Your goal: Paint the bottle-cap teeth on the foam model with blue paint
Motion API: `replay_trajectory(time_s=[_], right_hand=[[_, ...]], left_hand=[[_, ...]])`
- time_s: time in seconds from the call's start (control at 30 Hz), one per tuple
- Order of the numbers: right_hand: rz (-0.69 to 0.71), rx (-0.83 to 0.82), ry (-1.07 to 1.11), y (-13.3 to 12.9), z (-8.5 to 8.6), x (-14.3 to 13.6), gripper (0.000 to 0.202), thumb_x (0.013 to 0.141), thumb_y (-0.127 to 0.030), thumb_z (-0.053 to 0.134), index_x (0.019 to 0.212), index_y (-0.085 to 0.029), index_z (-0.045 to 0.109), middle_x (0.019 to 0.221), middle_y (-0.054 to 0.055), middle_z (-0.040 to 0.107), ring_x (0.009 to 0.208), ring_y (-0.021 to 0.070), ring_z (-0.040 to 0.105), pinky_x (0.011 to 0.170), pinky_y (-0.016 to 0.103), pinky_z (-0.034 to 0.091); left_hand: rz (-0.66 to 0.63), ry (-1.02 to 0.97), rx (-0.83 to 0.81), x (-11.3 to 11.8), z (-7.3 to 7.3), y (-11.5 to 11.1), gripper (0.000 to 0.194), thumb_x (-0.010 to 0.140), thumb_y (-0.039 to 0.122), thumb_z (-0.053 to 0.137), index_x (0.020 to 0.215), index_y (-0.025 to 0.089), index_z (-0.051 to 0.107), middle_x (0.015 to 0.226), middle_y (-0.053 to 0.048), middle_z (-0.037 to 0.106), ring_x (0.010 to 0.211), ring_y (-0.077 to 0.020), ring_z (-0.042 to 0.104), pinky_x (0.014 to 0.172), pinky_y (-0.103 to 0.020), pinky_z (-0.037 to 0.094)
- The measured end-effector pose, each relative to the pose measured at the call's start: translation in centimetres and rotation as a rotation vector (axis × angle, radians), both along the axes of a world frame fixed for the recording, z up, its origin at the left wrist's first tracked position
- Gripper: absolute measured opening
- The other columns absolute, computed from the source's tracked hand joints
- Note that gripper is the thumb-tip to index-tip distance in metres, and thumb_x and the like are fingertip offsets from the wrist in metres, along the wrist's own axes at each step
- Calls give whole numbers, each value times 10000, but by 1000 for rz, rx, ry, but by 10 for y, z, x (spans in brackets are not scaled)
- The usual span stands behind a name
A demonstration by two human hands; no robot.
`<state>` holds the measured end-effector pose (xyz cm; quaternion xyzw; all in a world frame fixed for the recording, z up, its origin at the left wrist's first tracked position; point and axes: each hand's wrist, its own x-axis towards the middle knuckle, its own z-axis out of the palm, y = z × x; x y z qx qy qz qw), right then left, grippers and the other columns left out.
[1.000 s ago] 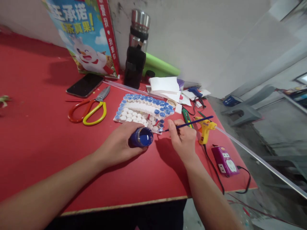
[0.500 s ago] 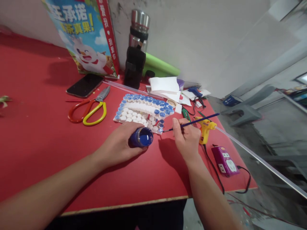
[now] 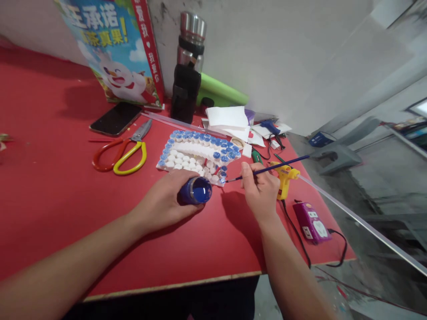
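My left hand (image 3: 165, 198) is wrapped round an open jar of blue paint (image 3: 196, 191), tilted so its mouth faces me. In my right hand (image 3: 260, 189) a thin dark-blue paintbrush (image 3: 278, 165) is pinched, its tip at the near right corner of a white board (image 3: 162, 165) covered with small round pieces. Pieces along the board's back, left and right edges are blue; many in the middle are white. A few red strips show among the pieces at the right. My left hand and the jar hide part of the board's near edge.
Red-and-yellow scissors (image 3: 125, 155) and a phone (image 3: 116, 118) lie left of the board. Behind stand a printed bag (image 3: 123, 58) and a steel bottle (image 3: 191, 40). A yellow glue gun (image 3: 283, 178) and purple power box (image 3: 312, 222) sit at the right, near the table edge.
The brush has shifted very slightly at the board's corner, its handle end a little higher and further right. The whole view has moved slightly; both holds are unchanged.
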<state>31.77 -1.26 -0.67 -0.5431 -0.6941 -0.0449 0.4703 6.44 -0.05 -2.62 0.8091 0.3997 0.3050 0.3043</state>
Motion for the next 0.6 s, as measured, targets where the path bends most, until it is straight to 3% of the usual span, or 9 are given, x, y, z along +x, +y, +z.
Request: replay_trajectory(time_s=[0.6], right_hand=[[65, 17, -80, -1, -2, -9, 324, 1080, -293, 594, 768, -201, 601, 569, -55, 589, 478, 84, 546, 536, 224, 398]], left_hand=[[-3, -9, 20, 0, 1, -1, 436, 869, 380, 809, 1261, 243, 676, 1218, -46, 764, 1103, -275, 703, 960, -384, 550]])
